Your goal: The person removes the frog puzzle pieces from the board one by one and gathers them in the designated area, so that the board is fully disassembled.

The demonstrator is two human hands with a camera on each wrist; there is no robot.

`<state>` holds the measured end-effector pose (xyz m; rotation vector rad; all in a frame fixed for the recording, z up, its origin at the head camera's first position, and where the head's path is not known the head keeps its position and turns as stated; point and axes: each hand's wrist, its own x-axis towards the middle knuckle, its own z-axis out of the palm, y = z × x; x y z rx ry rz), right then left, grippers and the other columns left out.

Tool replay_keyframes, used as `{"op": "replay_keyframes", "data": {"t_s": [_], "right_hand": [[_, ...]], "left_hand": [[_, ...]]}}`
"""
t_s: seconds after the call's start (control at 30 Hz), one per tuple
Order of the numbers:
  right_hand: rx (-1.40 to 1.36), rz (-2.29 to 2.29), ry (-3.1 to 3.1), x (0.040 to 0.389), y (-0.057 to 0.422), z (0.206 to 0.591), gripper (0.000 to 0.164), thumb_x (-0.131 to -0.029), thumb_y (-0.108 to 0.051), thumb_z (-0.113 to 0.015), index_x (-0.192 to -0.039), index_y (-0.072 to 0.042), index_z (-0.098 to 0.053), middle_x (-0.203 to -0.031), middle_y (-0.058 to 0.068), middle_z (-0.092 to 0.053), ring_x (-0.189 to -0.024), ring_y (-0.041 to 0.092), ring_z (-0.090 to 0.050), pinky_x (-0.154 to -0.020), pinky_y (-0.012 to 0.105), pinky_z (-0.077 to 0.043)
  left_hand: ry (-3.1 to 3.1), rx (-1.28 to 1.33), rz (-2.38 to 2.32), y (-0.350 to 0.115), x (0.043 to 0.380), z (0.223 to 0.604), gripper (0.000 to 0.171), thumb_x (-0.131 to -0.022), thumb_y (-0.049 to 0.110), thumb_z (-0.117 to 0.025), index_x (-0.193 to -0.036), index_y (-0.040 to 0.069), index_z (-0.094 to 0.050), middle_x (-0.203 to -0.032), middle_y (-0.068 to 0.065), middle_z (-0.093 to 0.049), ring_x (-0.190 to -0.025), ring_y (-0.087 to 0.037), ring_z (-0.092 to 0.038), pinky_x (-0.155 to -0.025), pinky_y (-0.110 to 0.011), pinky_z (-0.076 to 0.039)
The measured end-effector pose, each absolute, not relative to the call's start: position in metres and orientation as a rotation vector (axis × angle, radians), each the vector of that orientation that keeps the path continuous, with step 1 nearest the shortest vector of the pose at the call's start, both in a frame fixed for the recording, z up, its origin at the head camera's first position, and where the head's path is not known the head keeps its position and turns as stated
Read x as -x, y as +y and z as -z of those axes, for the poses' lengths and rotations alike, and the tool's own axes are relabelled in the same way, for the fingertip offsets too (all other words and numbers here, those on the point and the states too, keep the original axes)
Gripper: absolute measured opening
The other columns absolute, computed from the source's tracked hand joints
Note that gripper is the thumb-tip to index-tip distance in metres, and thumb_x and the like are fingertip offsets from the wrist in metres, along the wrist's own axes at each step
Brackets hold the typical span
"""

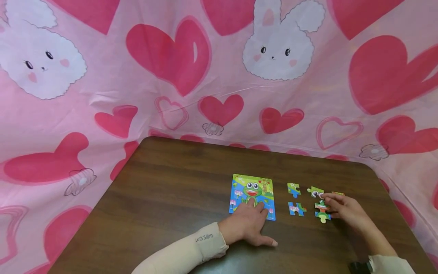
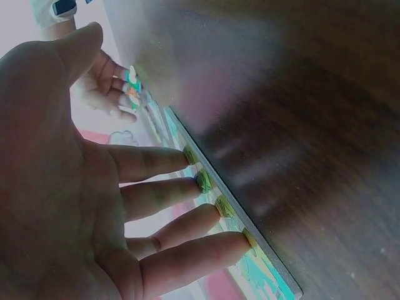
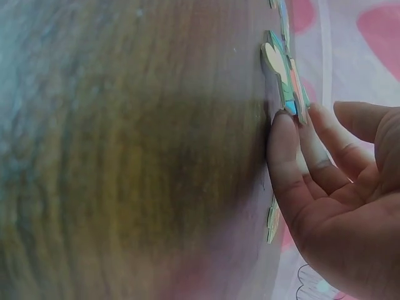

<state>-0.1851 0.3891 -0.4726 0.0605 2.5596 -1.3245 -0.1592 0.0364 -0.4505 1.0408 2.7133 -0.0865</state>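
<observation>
My left hand (image 1: 249,224) rests with straight, spread fingers on a square board (image 1: 237,186) printed with a green frog. In the left wrist view the fingertips (image 2: 240,244) press on the board's printed face, near its edge. My right hand (image 1: 350,213) lies at the right-hand puzzle pieces, fingers slightly bent and thumb apart. Its fingertips touch the frog-mouth piece (image 1: 322,217), seen edge-on as a thin piece (image 3: 281,75) in the right wrist view. Just behind that piece lies the frog-eyes piece (image 1: 315,192), close to the right fingertips.
Two more puzzle pieces lie between the board and the right hand, a green-and-blue one (image 1: 293,189) and one with a pink flower (image 1: 296,209). Another piece (image 1: 338,193) is partly hidden behind the right hand. A pink heart-print cloth (image 1: 232,83) hangs behind the brown table (image 1: 164,198).
</observation>
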Motion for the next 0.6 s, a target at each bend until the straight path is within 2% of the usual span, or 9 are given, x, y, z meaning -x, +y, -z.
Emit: {"op": "replay_keyframes", "data": {"t_s": [0.27,0.6], "right_hand": [[-0.06,1.241,2.628,0.1837,0.3875,0.4714,0.053,-0.11,-0.03,-0.043,-0.138,0.015,-0.05,-0.13,0.037,-0.06,-0.087,-0.007,-0.063,-0.074,0.028,-0.06],[-0.043,1.177,2.665,0.184,0.385,0.4693,0.049,-0.111,-0.026,-0.04,-0.139,0.013,-0.051,-0.125,0.029,-0.067,-0.086,-0.006,-0.064,-0.071,0.027,-0.058]], "left_hand": [[2.692,-1.048,0.091,0.036,0.1598,0.4504,0.086,-0.082,0.089,-0.044,-0.139,0.026,-0.055,-0.141,0.01,-0.053,-0.117,-0.02,-0.051,-0.068,-0.027,-0.045],[2.685,-1.05,0.093,0.0358,0.1621,0.45,0.088,-0.081,0.09,-0.044,-0.14,0.025,-0.054,-0.14,0.01,-0.053,-0.114,-0.02,-0.05,-0.067,-0.027,-0.044]]}}
